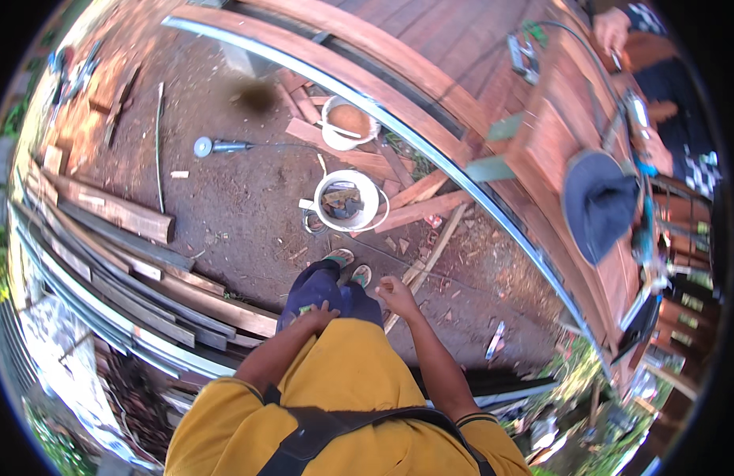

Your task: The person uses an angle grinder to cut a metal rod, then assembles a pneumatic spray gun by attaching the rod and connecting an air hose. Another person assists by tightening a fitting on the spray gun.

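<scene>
My left hand [318, 316] rests against my dark blue trousers [313, 287] at the thigh, its fingers apart and holding nothing I can see. Beside it is a small green patch on the cloth. My right hand [396, 296] hangs in the air to the right of my legs, fingers loosely curled in, with nothing showing in them. Ahead of my sandalled feet stands a white bucket [370, 224] with wood scraps in it. Beyond that is a second white bucket [372, 140] holding brownish-orange material and a pale stick across its top.
An angle grinder [228, 147] lies on the dirt, its cord running right. Stacked planks [113, 208] and metal lengths lie left. A long metal-edged beam [335, 79] borders a wooden deck [446, 36]. A person in a dark cap [599, 202] works at the right with a tool.
</scene>
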`<state>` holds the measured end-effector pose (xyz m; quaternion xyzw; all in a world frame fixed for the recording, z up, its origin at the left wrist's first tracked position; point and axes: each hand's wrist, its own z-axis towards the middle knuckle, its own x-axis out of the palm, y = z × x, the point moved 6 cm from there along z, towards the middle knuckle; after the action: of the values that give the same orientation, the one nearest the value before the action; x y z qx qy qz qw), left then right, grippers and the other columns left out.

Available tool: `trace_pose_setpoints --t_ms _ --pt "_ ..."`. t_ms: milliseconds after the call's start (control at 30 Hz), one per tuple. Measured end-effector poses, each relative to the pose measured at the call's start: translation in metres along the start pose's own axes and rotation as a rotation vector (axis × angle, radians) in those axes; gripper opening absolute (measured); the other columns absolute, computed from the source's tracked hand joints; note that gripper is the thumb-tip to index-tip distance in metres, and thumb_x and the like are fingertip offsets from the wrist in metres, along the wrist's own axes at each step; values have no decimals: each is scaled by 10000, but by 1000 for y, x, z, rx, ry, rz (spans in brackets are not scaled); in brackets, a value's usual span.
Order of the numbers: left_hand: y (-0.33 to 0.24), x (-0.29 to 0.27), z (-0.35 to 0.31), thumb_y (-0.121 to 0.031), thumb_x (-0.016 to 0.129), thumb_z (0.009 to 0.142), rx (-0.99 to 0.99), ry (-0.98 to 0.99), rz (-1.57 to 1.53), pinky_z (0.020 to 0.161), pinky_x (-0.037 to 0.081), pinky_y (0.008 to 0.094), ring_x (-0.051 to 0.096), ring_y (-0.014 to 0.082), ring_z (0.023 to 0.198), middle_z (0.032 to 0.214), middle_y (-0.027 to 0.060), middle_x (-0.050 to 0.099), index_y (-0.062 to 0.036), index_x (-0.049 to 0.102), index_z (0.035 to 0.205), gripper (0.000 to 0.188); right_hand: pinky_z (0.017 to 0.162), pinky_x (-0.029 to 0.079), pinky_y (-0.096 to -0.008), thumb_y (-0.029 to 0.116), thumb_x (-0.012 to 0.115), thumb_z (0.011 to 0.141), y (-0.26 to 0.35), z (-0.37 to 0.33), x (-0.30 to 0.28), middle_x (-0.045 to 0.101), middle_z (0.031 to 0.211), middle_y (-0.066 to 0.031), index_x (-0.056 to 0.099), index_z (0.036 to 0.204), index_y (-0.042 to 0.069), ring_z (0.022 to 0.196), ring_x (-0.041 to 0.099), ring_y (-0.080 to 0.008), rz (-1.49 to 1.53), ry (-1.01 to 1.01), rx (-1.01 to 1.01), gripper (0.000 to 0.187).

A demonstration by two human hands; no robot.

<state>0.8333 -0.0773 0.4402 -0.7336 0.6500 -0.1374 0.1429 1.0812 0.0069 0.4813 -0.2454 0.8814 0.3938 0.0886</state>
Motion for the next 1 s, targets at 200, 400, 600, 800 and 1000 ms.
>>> trace_pose_setpoints --t_ms 200,400,600,800,1000 --pt "19 67 13 -600 830 828 -116 -394 -366 1194 385 678 278 539 1565 1771 268 106 -370 203 1712 1107 1024 534 -481 387 814 925 -125 222 15 712 1277 -228 541 1428 -47 1206 686 -390 -484 -121 76 718" --pt "68 119 -6 -484 908 803 -424 -622 -595 1144 441 621 403 540 1474 1687 329 244 -272 260 1697 1123 926 571 -460 476 858 883 -213 390 61 631 1382 -233 177 1679 58 1122 694 -347 180 -293 553 1128" --pt "106 159 13 -473 937 745 -535 -646 -602 1127 465 587 462 530 1421 1622 324 340 -186 351 1656 1121 1107 473 -459 451 778 919 -188 380 83 554 1468 -323 345 1562 -77 1296 594 -418 525 -934 261 938" --pt "154 177 16 -647 912 703 -454 -718 -692 1192 424 614 400 496 1504 1690 242 317 -356 318 1676 1176 866 533 -356 210 676 978 -42 315 214 705 987 -75 697 1101 28 973 670 -201 420 -446 8 220" --pt "180 138 30 -579 916 713 -252 -683 -615 1179 432 608 425 507 1476 1661 265 336 -308 336 1666 1148 707 500 -365 372 749 908 131 227 340 645 806 -17 655 922 101 769 628 -149 275 81 -153 287"
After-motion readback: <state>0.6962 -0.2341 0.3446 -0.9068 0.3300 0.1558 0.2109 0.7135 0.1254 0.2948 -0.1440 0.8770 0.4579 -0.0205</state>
